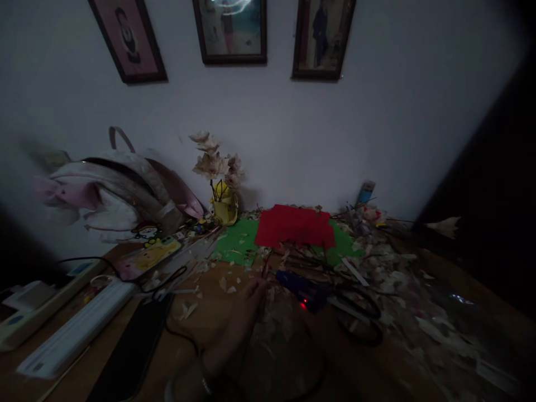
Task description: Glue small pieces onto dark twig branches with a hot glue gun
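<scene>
In the dim light my left hand [247, 307] is closed around a thin dark twig [265, 264] at the middle of the table. My right hand [324, 329], mostly lost in shadow, grips a blue glue gun [299, 287] with a small red light glowing on it. The gun's nozzle points left, toward the twig, close to my left fingertips; whether they touch I cannot tell. Just right of the gun lie black-handled scissors [362, 304]. More dark twigs [307, 259] are spread behind it.
Red paper [293, 226] overlaps green sheets [238, 243] by the wall. A yellow vase [225, 209] holds papery flowers [211, 162]. Pale scraps [402, 279] cover the right side. At left are a backpack [113, 190], a black phone [132, 346], a white box [79, 329] and a power strip [46, 310].
</scene>
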`<state>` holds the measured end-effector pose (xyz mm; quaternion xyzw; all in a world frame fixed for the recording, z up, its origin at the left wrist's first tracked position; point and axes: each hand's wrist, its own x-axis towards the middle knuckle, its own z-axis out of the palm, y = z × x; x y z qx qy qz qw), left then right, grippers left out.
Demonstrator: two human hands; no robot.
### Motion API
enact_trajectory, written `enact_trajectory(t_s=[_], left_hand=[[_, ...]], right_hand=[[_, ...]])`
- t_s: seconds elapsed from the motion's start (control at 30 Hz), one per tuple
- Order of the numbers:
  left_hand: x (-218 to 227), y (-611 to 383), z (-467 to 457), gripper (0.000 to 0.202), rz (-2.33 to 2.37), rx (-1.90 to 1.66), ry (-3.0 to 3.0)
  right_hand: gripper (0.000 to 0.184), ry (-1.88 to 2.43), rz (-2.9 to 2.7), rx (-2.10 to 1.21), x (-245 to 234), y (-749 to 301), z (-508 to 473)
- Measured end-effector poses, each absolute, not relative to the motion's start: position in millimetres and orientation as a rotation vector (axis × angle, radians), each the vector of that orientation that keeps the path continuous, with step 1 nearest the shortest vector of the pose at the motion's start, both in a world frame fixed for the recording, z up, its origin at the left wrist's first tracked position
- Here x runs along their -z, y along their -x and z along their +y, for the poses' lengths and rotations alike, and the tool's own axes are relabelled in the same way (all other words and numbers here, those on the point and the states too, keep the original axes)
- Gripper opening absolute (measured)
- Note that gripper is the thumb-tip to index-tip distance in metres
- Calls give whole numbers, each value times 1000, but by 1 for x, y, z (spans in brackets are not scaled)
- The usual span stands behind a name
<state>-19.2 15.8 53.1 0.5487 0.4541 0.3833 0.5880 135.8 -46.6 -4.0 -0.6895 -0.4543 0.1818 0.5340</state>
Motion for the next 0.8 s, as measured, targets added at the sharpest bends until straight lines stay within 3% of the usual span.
enact_trajectory(t_s=[0.23, 0.8], left_hand=[[-55, 20, 16, 23, 1058, -881, -1268], [-55, 20, 16, 25, 1078, -888, -1290]], right_hand=[[38, 1648, -1068, -447, 7, -136, -47], [33, 1637, -1037, -437, 6, -134, -47]])
